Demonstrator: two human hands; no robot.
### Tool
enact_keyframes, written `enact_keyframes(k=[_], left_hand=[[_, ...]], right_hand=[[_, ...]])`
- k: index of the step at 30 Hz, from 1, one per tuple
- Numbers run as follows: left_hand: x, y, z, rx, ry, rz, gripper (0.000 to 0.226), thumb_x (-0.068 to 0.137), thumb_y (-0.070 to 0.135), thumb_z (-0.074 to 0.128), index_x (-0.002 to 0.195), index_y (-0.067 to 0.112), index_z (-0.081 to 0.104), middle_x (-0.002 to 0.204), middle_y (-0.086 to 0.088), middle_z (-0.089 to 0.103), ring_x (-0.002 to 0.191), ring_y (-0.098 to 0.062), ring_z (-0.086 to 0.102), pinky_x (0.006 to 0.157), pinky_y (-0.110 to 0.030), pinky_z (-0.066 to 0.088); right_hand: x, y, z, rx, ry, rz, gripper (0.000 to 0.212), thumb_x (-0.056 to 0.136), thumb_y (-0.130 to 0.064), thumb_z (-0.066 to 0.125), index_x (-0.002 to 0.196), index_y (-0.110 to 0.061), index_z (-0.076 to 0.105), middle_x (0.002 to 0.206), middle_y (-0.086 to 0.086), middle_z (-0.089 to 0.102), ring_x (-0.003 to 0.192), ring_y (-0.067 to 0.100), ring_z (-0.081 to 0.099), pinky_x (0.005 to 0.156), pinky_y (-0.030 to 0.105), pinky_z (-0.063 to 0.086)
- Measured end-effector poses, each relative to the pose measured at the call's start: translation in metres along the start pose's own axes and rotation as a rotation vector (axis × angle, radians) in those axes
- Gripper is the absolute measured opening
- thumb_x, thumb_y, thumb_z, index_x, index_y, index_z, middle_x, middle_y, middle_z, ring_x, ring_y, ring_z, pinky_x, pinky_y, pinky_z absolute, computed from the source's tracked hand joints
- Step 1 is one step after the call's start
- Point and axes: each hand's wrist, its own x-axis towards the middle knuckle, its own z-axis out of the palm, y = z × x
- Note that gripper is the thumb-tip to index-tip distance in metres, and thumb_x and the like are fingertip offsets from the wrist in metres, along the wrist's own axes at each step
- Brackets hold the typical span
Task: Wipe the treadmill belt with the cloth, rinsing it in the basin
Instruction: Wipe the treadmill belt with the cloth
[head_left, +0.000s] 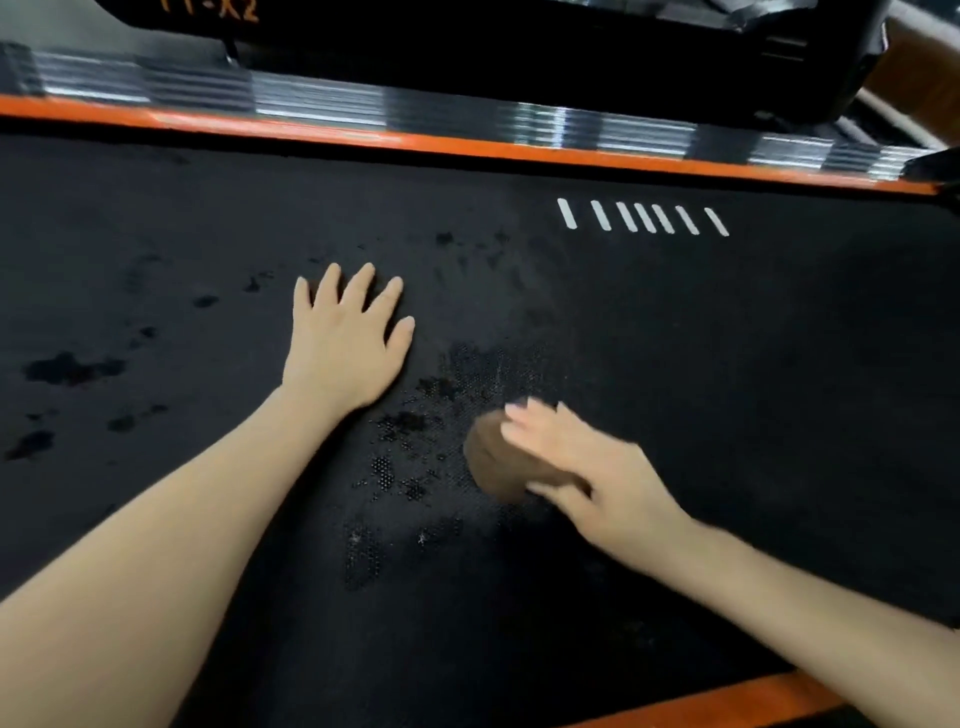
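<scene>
The black treadmill belt (727, 364) fills the view, with dark wet patches near the middle and at the left. My left hand (345, 338) lies flat on the belt, fingers spread and straight. To its right, my right hand (587, 467) is blurred and holds a bunched brown cloth (493, 460) against the belt, fingers over its top and thumb along its near side. The basin is out of view.
An orange strip and a ribbed silver side rail (467, 122) run along the belt's far edge, with a black housing behind. Several white stripes (644, 218) mark the belt at the upper right. Another orange edge (727, 701) shows at the bottom right.
</scene>
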Motion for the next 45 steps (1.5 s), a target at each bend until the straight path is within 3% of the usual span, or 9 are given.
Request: enact_keyframes(k=[3,10,12,17,25,28,33,40,45], left_hand=[[-0.003,0.003,0.003,-0.004,0.044,0.001,0.058,0.097,0.049,0.020,0.145,0.021,0.036,0.152,-0.011,0.032,0.139,-0.039,0.022,0.113,-0.056,0.011],[-0.002,-0.001,-0.001,-0.045,0.019,-0.009,0.066,0.090,0.052,0.014,0.143,0.023,0.039,0.151,-0.010,0.035,0.140,-0.037,0.024,0.113,-0.055,0.012],[-0.002,-0.001,-0.002,-0.061,0.027,-0.006,0.067,0.089,0.052,0.014,0.141,0.021,0.043,0.148,-0.011,0.038,0.138,-0.039,0.027,0.112,-0.056,0.015],[-0.005,0.002,-0.004,-0.079,0.012,-0.002,0.063,0.092,0.049,0.020,0.139,0.017,0.047,0.145,-0.014,0.042,0.135,-0.041,0.032,0.111,-0.059,0.019],[-0.003,0.003,-0.004,-0.082,-0.009,-0.029,0.063,0.092,0.050,0.018,0.140,0.020,0.044,0.148,-0.011,0.039,0.138,-0.038,0.027,0.113,-0.057,0.015],[-0.001,0.003,-0.005,-0.080,-0.024,-0.028,0.061,0.092,0.050,0.020,0.140,0.021,0.044,0.148,-0.011,0.039,0.138,-0.038,0.027,0.113,-0.057,0.016],[-0.003,0.003,-0.007,-0.081,-0.023,-0.018,0.058,0.093,0.048,0.024,0.138,0.019,0.049,0.145,-0.012,0.043,0.136,-0.040,0.032,0.110,-0.059,0.022],[-0.002,0.004,-0.006,-0.072,-0.028,-0.026,0.057,0.093,0.048,0.026,0.137,0.019,0.049,0.144,-0.012,0.044,0.136,-0.039,0.033,0.111,-0.059,0.022],[0.000,0.005,-0.007,-0.065,-0.018,-0.024,0.057,0.093,0.047,0.027,0.136,0.018,0.050,0.144,-0.013,0.045,0.135,-0.039,0.034,0.110,-0.059,0.022]], right_hand=[[0.011,0.009,-0.008,0.002,-0.080,-0.024,0.046,0.089,-0.023,0.057,0.134,-0.022,0.048,0.140,-0.009,0.046,0.133,0.007,0.039,0.115,0.027,0.022],[0.120,0.020,0.021,-0.061,0.193,0.350,0.045,0.090,-0.011,0.060,0.134,-0.015,0.051,0.144,0.002,0.044,0.138,0.020,0.034,0.115,0.027,0.016],[0.093,0.008,0.018,-0.054,0.143,0.261,0.046,0.088,-0.010,0.062,0.134,-0.013,0.051,0.143,-0.001,0.043,0.137,0.019,0.035,0.117,0.033,0.020],[0.045,0.015,-0.007,-0.066,-0.121,0.007,0.048,0.087,-0.012,0.059,0.134,-0.010,0.050,0.140,-0.004,0.043,0.133,0.012,0.037,0.115,0.026,0.022],[0.183,0.076,-0.015,-0.066,0.232,0.519,0.046,0.092,-0.011,0.057,0.137,-0.016,0.047,0.148,0.004,0.038,0.140,0.020,0.029,0.116,0.032,0.017],[0.167,0.060,-0.002,-0.071,0.213,0.426,0.046,0.090,-0.010,0.060,0.135,-0.013,0.049,0.146,0.003,0.040,0.139,0.021,0.030,0.116,0.030,0.014],[0.102,0.043,0.000,0.037,-0.067,0.044,0.050,0.087,-0.006,0.059,0.134,-0.013,0.049,0.142,-0.003,0.043,0.136,0.013,0.035,0.116,0.026,0.019],[0.232,0.114,-0.023,-0.073,0.219,0.488,0.046,0.092,-0.011,0.057,0.137,-0.017,0.048,0.147,0.003,0.040,0.138,0.021,0.033,0.115,0.031,0.019],[0.218,0.081,0.002,-0.065,0.186,0.342,0.046,0.090,-0.011,0.060,0.135,-0.015,0.050,0.146,0.003,0.042,0.138,0.018,0.031,0.114,0.026,0.013]])
